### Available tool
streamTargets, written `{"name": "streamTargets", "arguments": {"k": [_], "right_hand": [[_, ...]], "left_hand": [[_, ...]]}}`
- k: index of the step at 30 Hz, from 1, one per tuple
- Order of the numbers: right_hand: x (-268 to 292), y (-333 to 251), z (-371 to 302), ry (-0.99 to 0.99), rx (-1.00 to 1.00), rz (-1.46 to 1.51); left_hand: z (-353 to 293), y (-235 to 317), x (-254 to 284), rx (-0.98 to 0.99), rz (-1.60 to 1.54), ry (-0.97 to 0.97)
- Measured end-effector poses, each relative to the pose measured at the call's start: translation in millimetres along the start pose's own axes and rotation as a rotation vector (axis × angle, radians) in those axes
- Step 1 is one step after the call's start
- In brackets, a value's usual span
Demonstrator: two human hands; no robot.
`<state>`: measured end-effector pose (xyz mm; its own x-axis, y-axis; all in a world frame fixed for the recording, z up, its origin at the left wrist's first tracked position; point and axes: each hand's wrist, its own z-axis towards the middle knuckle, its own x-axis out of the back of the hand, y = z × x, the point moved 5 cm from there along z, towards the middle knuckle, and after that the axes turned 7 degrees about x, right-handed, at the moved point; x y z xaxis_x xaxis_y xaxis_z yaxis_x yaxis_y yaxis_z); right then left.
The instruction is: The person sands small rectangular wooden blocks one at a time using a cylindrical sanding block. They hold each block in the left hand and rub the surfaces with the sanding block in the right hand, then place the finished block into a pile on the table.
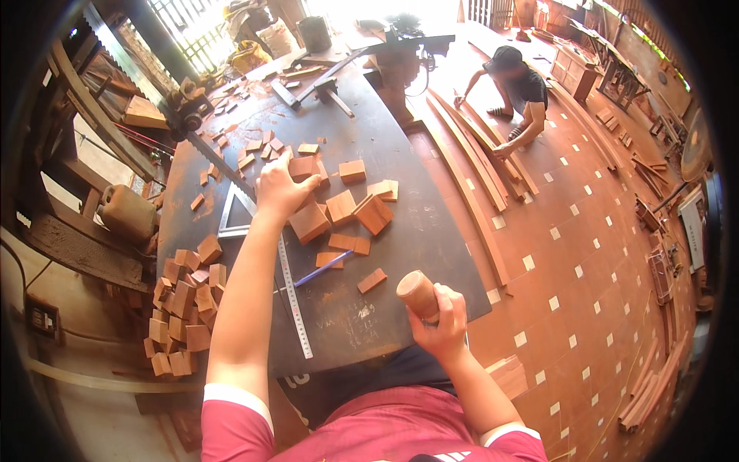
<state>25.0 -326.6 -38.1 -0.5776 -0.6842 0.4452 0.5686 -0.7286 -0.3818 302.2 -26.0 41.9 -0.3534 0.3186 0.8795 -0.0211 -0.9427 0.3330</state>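
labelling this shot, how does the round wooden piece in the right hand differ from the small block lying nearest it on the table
The round wooden piece has a curved side; the small block has flat faces. The round wooden piece is gripped in the right hand, while the small block lies on the table. Both look wooden and brown.

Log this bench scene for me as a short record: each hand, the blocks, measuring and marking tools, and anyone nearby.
Left hand: reaching over the scattered wooden blocks, close to the saw blade in view; grip unclear
Right hand: closed around a rounded wooden piece
Block pile: heaped at the left edge of the dark table
Measuring tool: graduated strip
Marking tool: blue pen-like stick
Nearby: crouching person, hands at long boards
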Motion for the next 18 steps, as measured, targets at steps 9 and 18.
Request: {"name": "streamTargets", "arguments": {"k": [9, 18], "right_hand": [[-3, 4, -2, -0.030, -0.026, -0.017], [-2, 6, -19, -0.053, -0.094, -0.018]], "left_hand": [[12, 1, 1, -0.017, 0.009, 0.088], [-149, -63, 106, 0.146, 0.099, -0.030]]}}
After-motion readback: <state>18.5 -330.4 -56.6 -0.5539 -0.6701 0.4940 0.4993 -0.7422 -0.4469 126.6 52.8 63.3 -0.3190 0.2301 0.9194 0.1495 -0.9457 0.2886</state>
